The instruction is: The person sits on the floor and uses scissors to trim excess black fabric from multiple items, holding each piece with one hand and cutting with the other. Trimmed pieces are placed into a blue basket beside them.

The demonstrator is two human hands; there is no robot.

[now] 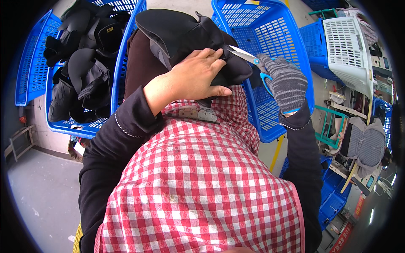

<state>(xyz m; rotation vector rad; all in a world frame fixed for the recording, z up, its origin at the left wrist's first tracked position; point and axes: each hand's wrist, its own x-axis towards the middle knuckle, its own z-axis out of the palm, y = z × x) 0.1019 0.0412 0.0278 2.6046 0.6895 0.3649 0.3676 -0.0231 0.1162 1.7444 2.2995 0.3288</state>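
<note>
Across my lap lies a black moulded fabric piece [185,31], with a smooth curved panel and a small loop at its top edge. My left hand [196,76], bare, rests palm down on it, fingers stretched over the fabric and thumb apart. In a grey knitted glove, my right hand [284,82] is closed round the blue handles of a pair of scissors [246,55]. The blades point left, with their tips at the right part of the black piece, near my left fingertips. What lies under my left palm is hidden.
On the left, a blue plastic basket [119,71] holds several similar black pieces [82,69]. Another blue basket [270,122] stands by my right hand. A white basket [348,46] and a teal frame [324,126] are farther right. A red-checked apron [198,181] covers my front.
</note>
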